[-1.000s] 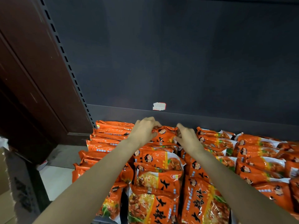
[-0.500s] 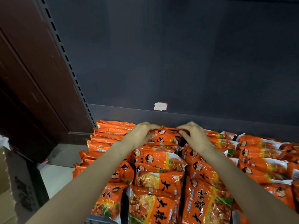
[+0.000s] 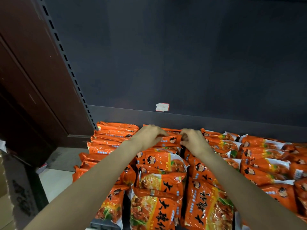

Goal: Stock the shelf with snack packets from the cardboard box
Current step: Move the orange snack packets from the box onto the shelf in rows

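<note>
— Both hands have drawn together at the back row: left hand (image 3: pixel 149 136) and right hand (image 3: pixel 192 140) now pinch one orange packet (image 3: pixel 171 139) against the shelf's rear panel (image 3: pixel 182 63).

— Where's the cardboard box (image 3: pixel 5 188)?

— Far left, by the floor. Best seat that packet square, level with its neighbours.

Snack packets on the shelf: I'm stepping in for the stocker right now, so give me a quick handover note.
Left hand and right hand: both reach to the back of the shelf, each with a grip on one end of the rearmost orange packet in the middle column.
Shelf: columns of orange snack packets already fill it front to back.
Left to do: seat this packet, then fetch more. Box contents are not visible, so how many remain is unknown.
</note>
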The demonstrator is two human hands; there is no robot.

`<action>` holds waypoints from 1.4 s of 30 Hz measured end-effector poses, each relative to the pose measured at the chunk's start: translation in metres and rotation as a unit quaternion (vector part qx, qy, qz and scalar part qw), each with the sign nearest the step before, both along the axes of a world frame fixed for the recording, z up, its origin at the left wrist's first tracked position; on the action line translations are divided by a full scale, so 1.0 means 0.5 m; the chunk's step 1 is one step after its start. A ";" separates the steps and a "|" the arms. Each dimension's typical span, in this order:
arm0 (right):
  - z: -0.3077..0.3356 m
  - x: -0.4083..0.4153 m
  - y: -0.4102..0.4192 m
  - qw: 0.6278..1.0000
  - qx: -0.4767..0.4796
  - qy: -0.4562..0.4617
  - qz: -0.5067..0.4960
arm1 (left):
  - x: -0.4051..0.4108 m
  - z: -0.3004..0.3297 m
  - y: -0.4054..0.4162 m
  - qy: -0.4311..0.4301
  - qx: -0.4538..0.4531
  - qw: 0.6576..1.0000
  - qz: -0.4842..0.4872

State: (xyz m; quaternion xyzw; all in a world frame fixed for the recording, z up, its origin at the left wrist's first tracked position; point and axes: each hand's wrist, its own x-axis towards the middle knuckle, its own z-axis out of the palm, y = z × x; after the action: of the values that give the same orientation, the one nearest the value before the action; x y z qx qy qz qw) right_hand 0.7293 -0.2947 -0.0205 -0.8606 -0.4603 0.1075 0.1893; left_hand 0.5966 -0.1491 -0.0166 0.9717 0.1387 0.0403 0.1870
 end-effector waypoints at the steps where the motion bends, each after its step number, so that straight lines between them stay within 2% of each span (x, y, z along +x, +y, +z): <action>1: 0.005 0.001 -0.006 1.000 0.021 0.003 0.010 | -0.005 -0.004 0.001 0.004 -0.009 1.000 0.002; 4: 0.024 -0.008 -0.011 0.995 0.074 0.011 0.072 | -0.031 -0.006 0.007 -0.038 -0.006 0.998 0.047; 7: 0.018 -0.016 -0.006 0.994 0.016 -0.016 0.106 | -0.056 -0.010 0.014 0.008 0.046 0.997 0.056; 10: 0.007 -0.020 -0.006 0.989 -0.051 -0.080 0.110 | -0.067 -0.014 0.011 0.080 0.032 0.996 0.031; 13: 0.008 -0.024 -0.012 0.983 -0.073 -0.121 0.113 | -0.081 -0.010 0.007 0.048 0.033 0.998 0.032; 15: 0.010 -0.029 -0.020 0.985 -0.040 -0.126 0.115 | -0.099 -0.010 0.004 0.015 0.037 0.999 0.028; 18: 0.015 -0.039 -0.019 0.985 0.007 -0.110 0.131 | -0.126 -0.014 -0.009 0.042 0.023 0.999 0.005; 25: 0.010 -0.063 0.021 0.975 -0.051 -0.178 0.121 | -0.146 -0.011 -0.030 0.050 -0.020 0.998 0.011; 30: 0.012 -0.064 0.000 0.991 0.056 -0.109 0.044 | -0.147 -0.011 -0.037 -0.045 -0.082 0.991 0.093; 32: 0.006 -0.054 -0.016 0.991 0.132 -0.031 -0.004 | -0.149 -0.010 -0.038 -0.068 -0.088 0.987 0.119; 34: -0.003 -0.046 -0.035 0.983 0.173 0.041 -0.041 | -0.153 -0.008 -0.034 -0.057 -0.071 0.988 0.125; 38: -0.023 -0.039 -0.053 0.994 0.098 0.026 -0.038 | -0.151 -0.006 -0.026 -0.018 -0.030 0.994 0.103; 42: 0.002 -0.048 -0.037 0.997 0.074 -0.001 0.013 | -0.136 -0.003 -0.021 -0.031 -0.037 0.993 0.107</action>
State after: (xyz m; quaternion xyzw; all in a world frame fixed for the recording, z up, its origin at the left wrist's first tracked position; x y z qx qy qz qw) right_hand 0.7052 -0.3132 -0.0194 -0.8384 -0.4781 0.0747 0.2508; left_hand 0.5288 -0.1594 -0.0181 0.9419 0.2377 0.0855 0.2214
